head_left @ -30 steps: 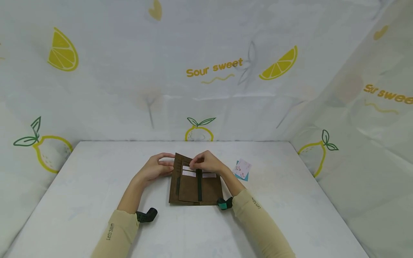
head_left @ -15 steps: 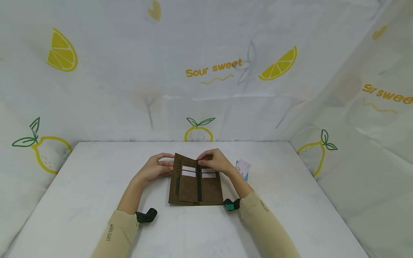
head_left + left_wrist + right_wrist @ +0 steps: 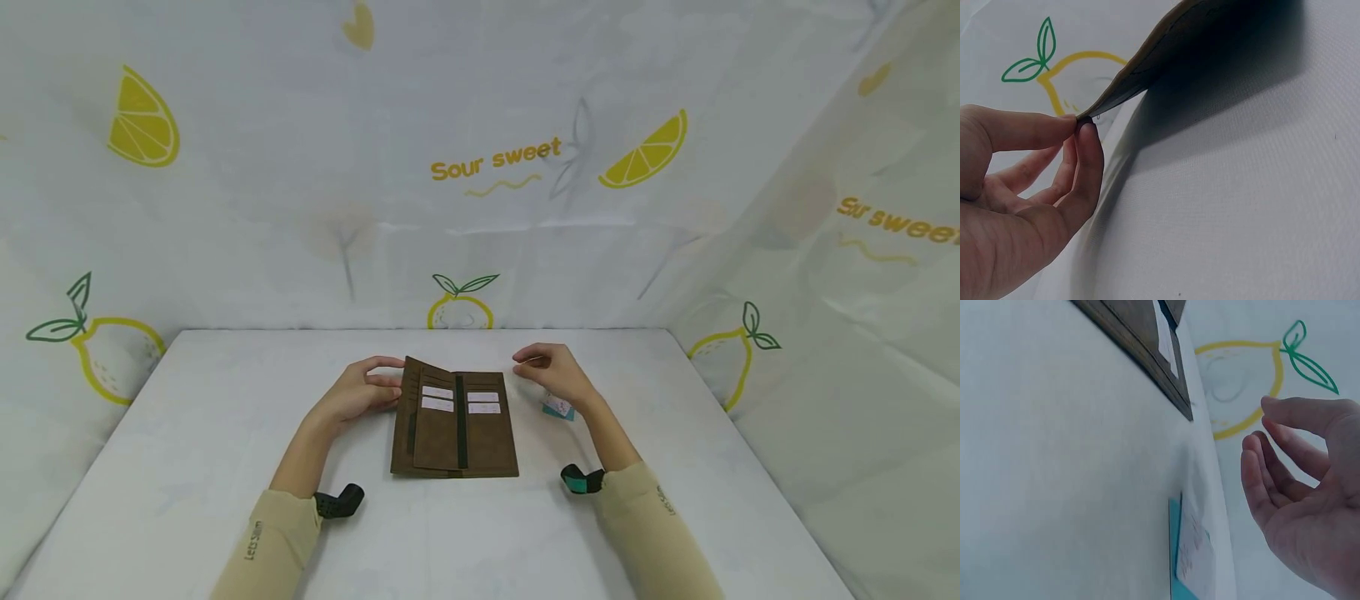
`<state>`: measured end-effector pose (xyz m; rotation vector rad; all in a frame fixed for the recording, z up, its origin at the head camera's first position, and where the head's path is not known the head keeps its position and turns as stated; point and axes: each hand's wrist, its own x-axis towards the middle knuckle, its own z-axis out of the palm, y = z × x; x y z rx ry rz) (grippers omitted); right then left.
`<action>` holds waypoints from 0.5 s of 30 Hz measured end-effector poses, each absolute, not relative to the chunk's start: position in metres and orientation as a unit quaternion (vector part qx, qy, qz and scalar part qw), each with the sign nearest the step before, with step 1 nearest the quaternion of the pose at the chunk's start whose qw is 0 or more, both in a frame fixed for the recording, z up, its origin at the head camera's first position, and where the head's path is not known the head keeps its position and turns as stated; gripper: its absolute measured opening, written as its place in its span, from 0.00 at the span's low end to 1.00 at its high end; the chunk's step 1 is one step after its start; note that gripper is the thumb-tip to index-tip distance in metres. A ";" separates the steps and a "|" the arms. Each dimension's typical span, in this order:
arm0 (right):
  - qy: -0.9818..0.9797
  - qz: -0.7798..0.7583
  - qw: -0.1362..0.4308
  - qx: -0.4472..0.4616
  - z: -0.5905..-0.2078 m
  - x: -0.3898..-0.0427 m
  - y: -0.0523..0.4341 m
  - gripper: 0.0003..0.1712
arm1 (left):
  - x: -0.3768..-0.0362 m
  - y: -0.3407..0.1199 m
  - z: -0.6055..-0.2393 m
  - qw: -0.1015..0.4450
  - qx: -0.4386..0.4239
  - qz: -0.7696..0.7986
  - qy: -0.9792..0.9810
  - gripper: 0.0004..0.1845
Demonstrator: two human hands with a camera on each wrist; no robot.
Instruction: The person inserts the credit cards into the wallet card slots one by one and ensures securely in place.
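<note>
At the bottom of the head view, the left sleeve (image 3: 258, 542) carries small dark lettering that looks like "LetsSlim"; the print on the right sleeve (image 3: 660, 533) is too slanted to read. Beyond them, a brown wallet (image 3: 491, 442) lies spread on the white table (image 3: 450, 542), just below the centre of the frame, its left side tilted up off the surface. It looks light, with a leathery cover that should bend without creasing and offer fair grip; the thin outer edge seems the right place to take hold. White cards (image 3: 483, 408) show in slots on both halves, their print too small to read. The left hand (image 3: 355, 393) pinches the wallet's left edge between thumb and fingertip. Right of the wallet, the right hand (image 3: 557, 372) is in the air, fingers loosely bent, thumb apart from them, holding nothing. Near it lies a pale patterned card (image 3: 1194, 556) over a blue card (image 3: 1174, 525), both probably slippery and easiest lifted by an edge. Farthest, the backdrop (image 3: 262, 208) reads "Sour sweet" at upper centre and again, cut off, at right.
</note>
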<state>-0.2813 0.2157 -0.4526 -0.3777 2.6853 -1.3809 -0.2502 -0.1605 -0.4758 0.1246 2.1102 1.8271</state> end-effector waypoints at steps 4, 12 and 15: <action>0.896 -0.433 0.031 -0.090 -0.452 -0.276 0.236 0.20 | -0.250 -0.160 -0.475 0.175 0.047 0.641 0.746 0.29; 0.928 -0.368 0.025 -0.044 -0.454 -0.269 0.268 0.28 | -0.250 -0.160 -0.475 0.177 0.047 0.646 0.741 0.29; 0.941 -0.336 0.031 -0.031 -0.455 -0.266 0.274 0.33 | -0.249 -0.160 -0.474 0.178 0.048 0.646 0.741 0.30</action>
